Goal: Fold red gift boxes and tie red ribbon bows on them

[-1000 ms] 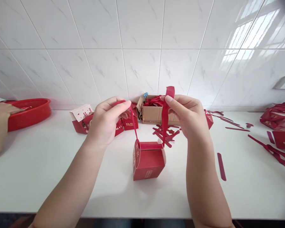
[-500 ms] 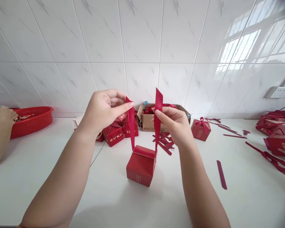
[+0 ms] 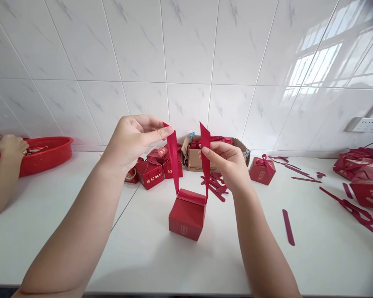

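A small red gift box (image 3: 186, 217) rests on the white table in front of me, turned slightly. From its back top edge a red ribbon (image 3: 173, 159) rises in two strands. My left hand (image 3: 133, 142) pinches the left strand near its top between thumb and fingers. Held the same way by my right hand (image 3: 228, 161) is the right strand, whose slanted tip sticks up above the thumb. Both strands are pulled upward, a little apart. How the ribbon runs through the box is hidden.
Finished red boxes (image 3: 151, 173) stand behind at left, beside a cardboard box (image 3: 199, 160) of ribbons. Loose ribbon strips (image 3: 288, 227) and one bow-tied box (image 3: 262, 169) lie right. At far left another person's hand (image 3: 10, 145) is over a red basin (image 3: 49, 155). More red boxes (image 3: 363, 163) are piled far right.
The view has shifted slightly, and the box appears a little further right. Both hands still grip the ribbon strands; the right strand's tip stands lower and leans left.
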A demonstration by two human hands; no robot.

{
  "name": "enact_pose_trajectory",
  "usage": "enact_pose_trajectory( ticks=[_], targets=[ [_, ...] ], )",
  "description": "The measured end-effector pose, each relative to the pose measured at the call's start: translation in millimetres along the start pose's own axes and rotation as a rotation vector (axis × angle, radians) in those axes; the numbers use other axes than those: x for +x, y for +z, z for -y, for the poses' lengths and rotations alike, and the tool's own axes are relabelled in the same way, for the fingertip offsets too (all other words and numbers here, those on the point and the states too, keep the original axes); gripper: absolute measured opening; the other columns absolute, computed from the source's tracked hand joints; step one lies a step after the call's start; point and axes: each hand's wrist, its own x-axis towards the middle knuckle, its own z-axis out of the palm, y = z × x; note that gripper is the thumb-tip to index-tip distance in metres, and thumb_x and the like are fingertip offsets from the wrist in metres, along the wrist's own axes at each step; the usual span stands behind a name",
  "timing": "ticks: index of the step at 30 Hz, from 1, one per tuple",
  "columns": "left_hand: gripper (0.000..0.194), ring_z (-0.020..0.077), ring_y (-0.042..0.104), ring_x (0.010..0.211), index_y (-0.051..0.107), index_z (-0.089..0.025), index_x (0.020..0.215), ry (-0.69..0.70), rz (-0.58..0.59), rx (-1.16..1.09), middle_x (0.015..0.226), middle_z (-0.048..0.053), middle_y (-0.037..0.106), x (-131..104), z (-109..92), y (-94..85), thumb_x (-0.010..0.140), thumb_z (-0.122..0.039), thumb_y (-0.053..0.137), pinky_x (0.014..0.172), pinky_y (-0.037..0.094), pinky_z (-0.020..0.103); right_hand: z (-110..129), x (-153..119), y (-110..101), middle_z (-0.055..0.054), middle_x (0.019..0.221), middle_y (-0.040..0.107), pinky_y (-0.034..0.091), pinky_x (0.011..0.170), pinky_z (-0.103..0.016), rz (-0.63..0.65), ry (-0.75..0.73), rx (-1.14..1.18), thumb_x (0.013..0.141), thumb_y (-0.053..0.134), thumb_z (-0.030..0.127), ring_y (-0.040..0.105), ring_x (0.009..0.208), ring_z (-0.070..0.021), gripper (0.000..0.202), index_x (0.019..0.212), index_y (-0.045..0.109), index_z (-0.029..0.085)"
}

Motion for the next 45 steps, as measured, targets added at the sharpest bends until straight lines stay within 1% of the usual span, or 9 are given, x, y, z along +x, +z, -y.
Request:
enact_pose_trajectory(
  ticks=[3,9,16,20,26,31,34,40,45],
  targets=[
    [0.015,0.0108,0.061,0.063,0.070,-0.015,0.069,0.023,-0.060,-0.011,0.065,0.001,0.068,-2.5,-0.1,-5.5,0.062,-0.022,0.082,0.060,0.049,0.023,2.2,-1.5,0.8,-0.001,0.086,0.074,0.056,0.071,-0.027,0.011,0.011,0.000,0.078,0.071,0.030,0.068,0.081,-0.0143,0.012,0.087,0.073,0.022],
    [0.013,0.0106,0.063,0.070,0.074,-0.016,0.073,0.104,-0.050,-0.006,0.074,0.001,0.072,-6.2,1.2,-14.8,0.064,-0.023,0.082,0.069,0.051,0.023,-1.8,-0.2,1.6,0.000,0.081,0.073,0.055,0.069,-0.026,-0.030,-0.010,0.032,0.077,0.072,0.034,0.068,0.077,-0.0137,0.013,0.080,0.073,0.022],
    [0.020,0.0096,0.061,0.064,0.074,-0.017,0.070,0.100,0.019,-0.037,0.069,0.001,0.070,-0.9,0.4,-2.8,0.063,-0.032,0.084,0.058,0.050,0.020,-3.5,0.1,1.8,0.000,0.080,0.073,0.055,0.071,-0.027,-0.047,-0.037,0.036,0.076,0.072,0.036,0.068,0.076,-0.0134,0.013,0.079,0.073,0.023],
    [0.027,0.0150,0.066,0.072,0.072,-0.018,0.070,0.128,0.026,-0.037,0.072,0.001,0.070,4.4,4.4,3.1,0.057,-0.036,0.087,0.062,0.055,0.023,-3.9,-0.3,2.6,0.001,0.080,0.073,0.056,0.072,-0.027,-0.070,-0.053,0.038,0.077,0.072,0.034,0.068,0.076,-0.0128,0.012,0.081,0.071,0.023],
    [0.027,0.0214,0.070,0.081,0.069,-0.018,0.070,0.124,0.052,0.005,0.073,0.003,0.070,5.3,3.1,8.6,0.059,-0.037,0.085,0.063,0.057,0.026,-3.5,-0.3,4.7,0.000,0.078,0.072,0.056,0.073,-0.027,-0.090,-0.055,0.044,0.077,0.072,0.036,0.070,0.079,-0.0144,0.016,0.080,0.066,0.022],
    [0.020,0.0208,0.069,0.089,0.069,-0.019,0.068,0.118,0.244,0.004,0.089,0.004,0.072,10.1,-8.2,23.7,0.062,-0.031,0.083,0.071,0.059,0.029,-4.0,0.2,9.2,-0.001,0.078,0.071,0.056,0.069,-0.030,-0.036,-0.032,0.037,0.078,0.069,0.041,0.068,0.072,-0.0149,0.022,0.081,0.061,0.022],
    [0.016,0.0214,0.070,0.084,0.071,-0.018,0.070,0.056,0.320,0.044,0.082,0.003,0.071,15.8,-11.7,33.7,0.062,-0.027,0.082,0.070,0.059,0.030,-6.6,0.6,11.2,0.000,0.077,0.070,0.055,0.068,-0.029,0.012,-0.049,0.012,0.078,0.069,0.044,0.067,0.073,-0.0147,0.024,0.083,0.060,0.022],
    [0.013,0.0249,0.069,0.087,0.071,-0.015,0.070,0.073,0.172,0.128,0.074,0.003,0.070,13.5,-13.6,43.7,0.060,-0.017,0.080,0.075,0.058,0.033,-4.5,-0.9,11.5,0.000,0.077,0.067,0.052,0.068,-0.027,0.009,-0.101,-0.071,0.081,0.062,0.052,0.064,0.073,-0.0133,0.031,0.085,0.063,0.022],
    [0.011,0.0235,0.067,0.087,0.072,-0.014,0.070,0.147,0.125,0.186,0.075,0.004,0.070,3.3,-18.9,49.3,0.063,-0.020,0.079,0.077,0.056,0.030,-5.3,-1.8,10.5,0.002,0.066,0.060,0.043,0.052,-0.024,0.017,-0.142,-0.252,0.077,0.067,0.054,0.054,0.057,-0.0103,0.033,0.083,0.065,0.021]
  ],
)
